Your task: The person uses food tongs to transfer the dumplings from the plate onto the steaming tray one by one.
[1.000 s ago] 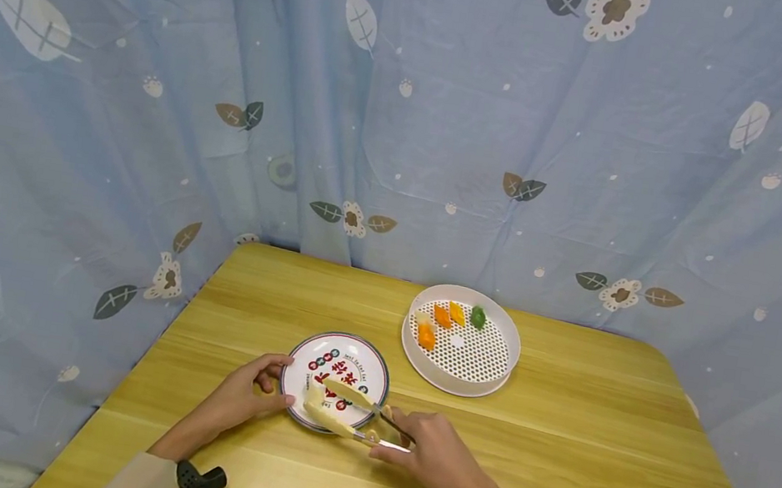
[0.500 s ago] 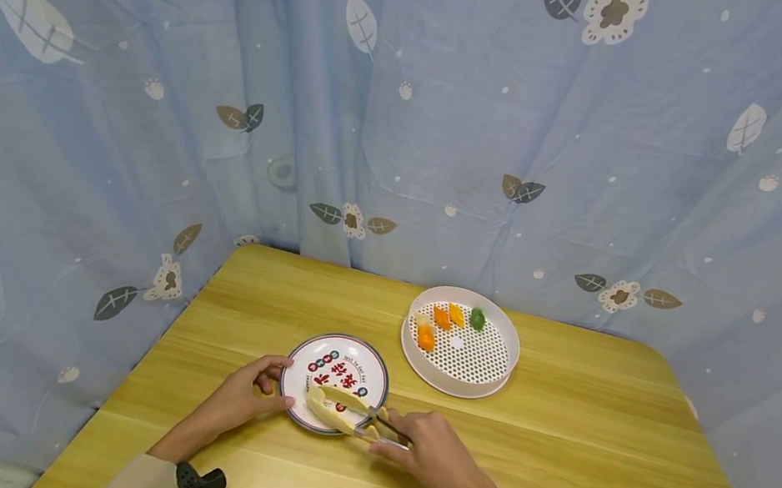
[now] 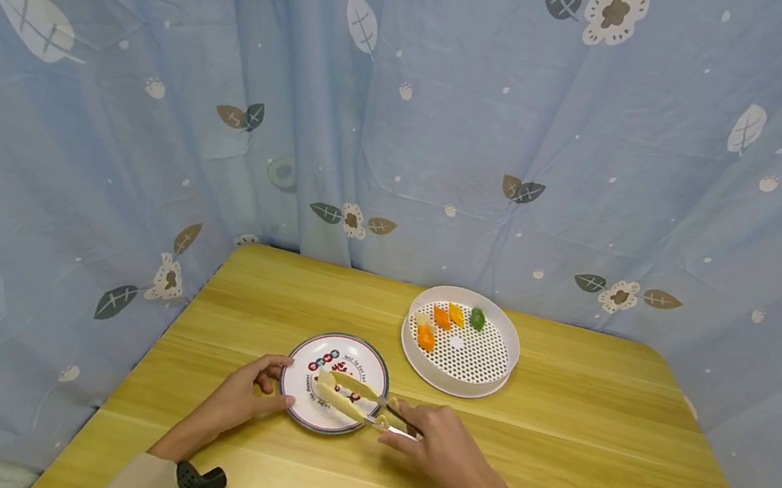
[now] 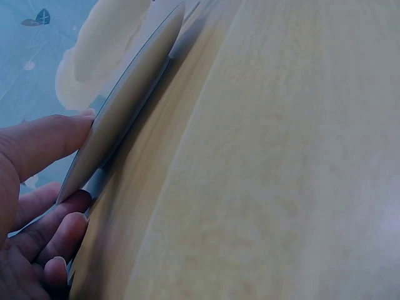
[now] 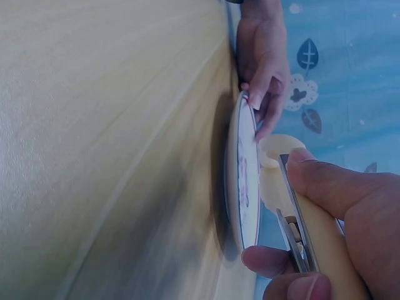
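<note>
My left hand [image 3: 243, 395] grips the near left rim of a white plate [image 3: 296, 386], thumb on the rim and fingers at its outer edge in the left wrist view. Red lettering and a dark rim line mark the plate. In my right hand [image 3: 440, 445] I hold food tongs [image 3: 347, 406] with cream heads and metal arms, reaching over the plate from the right. A small pale piece [image 3: 323, 379] shows at the tong tips; its kind is unclear. The right wrist view shows the tong heads [image 5: 278, 187] just above the plate.
A white perforated steamer tray [image 3: 513, 351] stands behind and right of the plate. Inside lie an orange-and-pale piece [image 3: 426, 338], an orange piece [image 3: 442, 317], a yellow piece [image 3: 457, 314] and a green piece [image 3: 477, 318]. A patterned blue curtain [image 3: 440, 116] backs the wooden table [image 3: 596, 443].
The tong heads have drawn closer together, and the tongs have moved slightly up and right with the pale piece at their tips. My left hand and the plate have stayed put.
</note>
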`<state>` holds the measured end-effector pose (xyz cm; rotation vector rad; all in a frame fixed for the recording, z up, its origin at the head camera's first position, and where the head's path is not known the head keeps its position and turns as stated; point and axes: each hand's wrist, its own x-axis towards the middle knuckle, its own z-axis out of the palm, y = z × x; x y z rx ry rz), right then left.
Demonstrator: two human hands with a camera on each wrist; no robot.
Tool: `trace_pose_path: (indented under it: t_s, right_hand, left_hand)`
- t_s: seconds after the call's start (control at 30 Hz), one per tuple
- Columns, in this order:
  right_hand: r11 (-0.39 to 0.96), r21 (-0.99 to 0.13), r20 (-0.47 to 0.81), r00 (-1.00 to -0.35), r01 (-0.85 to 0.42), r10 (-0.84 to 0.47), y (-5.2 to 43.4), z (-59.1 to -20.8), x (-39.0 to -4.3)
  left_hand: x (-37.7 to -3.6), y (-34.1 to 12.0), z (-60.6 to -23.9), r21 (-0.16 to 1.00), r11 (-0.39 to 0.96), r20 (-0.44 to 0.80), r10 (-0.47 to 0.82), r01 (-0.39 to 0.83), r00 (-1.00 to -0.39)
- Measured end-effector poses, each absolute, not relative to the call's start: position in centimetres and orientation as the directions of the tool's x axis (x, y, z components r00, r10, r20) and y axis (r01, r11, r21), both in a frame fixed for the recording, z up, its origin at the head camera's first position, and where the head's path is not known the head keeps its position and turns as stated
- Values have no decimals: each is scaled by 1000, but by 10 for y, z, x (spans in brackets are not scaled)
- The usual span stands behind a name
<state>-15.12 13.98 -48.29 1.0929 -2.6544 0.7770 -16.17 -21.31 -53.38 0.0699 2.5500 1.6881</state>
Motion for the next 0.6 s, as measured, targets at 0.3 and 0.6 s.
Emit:
trace_pose_path:
  t_s: [0.3,0.6]
  right_hand:
    - [584,-416,364,-716,-697,-595,151,-480,-157]
    - [613,-385,400,-723,-690,-563,163,-473,-160]
  left_hand:
    - [-160,-213,-531,921,389,-45,85,-9,-995]
    - [-161,-214,-533,921,389,-38,92,1,-995]
